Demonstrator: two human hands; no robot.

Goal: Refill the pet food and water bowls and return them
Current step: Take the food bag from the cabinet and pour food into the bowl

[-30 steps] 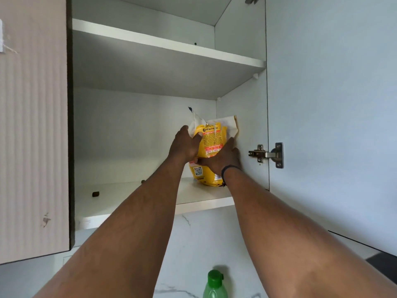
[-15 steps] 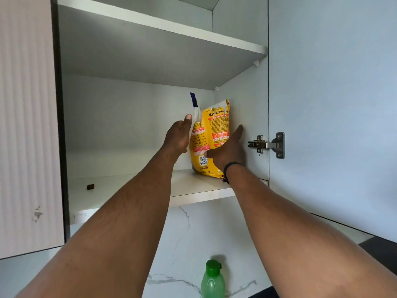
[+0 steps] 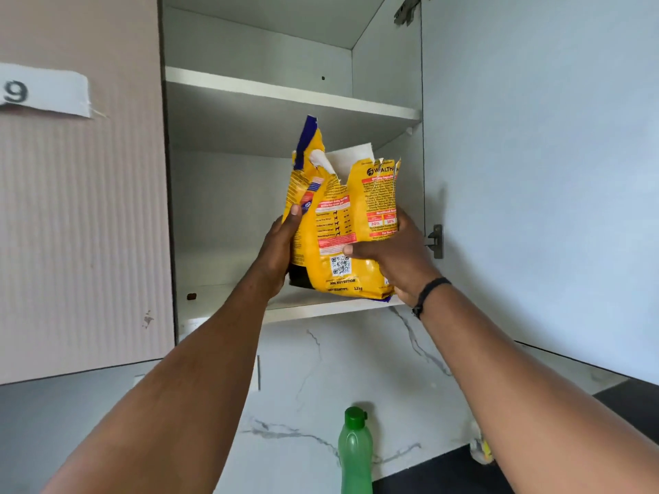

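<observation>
**Dog food bag held at open wall cabinet**

A yellow dog food bag [image 3: 342,229] is held upright in front of the lower compartment of an open wall cabinet [image 3: 228,208]. Its base sits just above the front edge of the lower shelf [image 3: 221,301]; whether it touches the shelf cannot be told. The top of the bag is torn open, with a white inner lining exposed and a blue strip standing up at the upper left corner. A QR code and printed feeding tables face the camera.

The bag is grasped from both sides:

- The left hand [image 3: 278,251] is wrapped against the left edge of the bag, with the thumb laid on the printed face.
- The right hand [image 3: 396,254] is curled round the lower right part of the bag, with the thumb across the front near the QR code. A dark band [image 3: 428,294] is worn at the right wrist.

The upper shelf [image 3: 285,94] is seen above the bag. A small dark object [image 3: 191,297] — too small to identify — lies on the lower shelf, well to the left of the bag. The cabinet door [image 3: 535,172] stands open at the right. A label marked "9" [image 3: 42,90] is fixed to the closed door [image 3: 82,226] at the left.

Below the cabinet, a green bottle [image 3: 354,454] with a green cap stands before a white marble-patterned wall [image 3: 321,369].
</observation>
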